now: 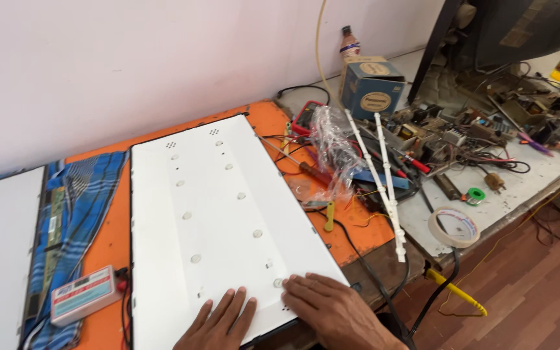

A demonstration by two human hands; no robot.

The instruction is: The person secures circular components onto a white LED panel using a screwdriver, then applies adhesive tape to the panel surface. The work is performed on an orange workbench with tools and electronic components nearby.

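Both my hands lie flat and open on the near edge of the big white backlight panel (221, 214), my left hand (220, 322) palm down, my right hand (332, 310) just beside it with fingertips touching a small round lens (278, 283). Far beyond my right hand stands a blue cardboard box (373, 86) with oval cream labels (a small bottle behind it). Left of my left hand lies a pale tester box (84, 295) with a pink-and-blue label. Right of my right hand, two white LED strips (384, 181) and a tape roll (454, 227).
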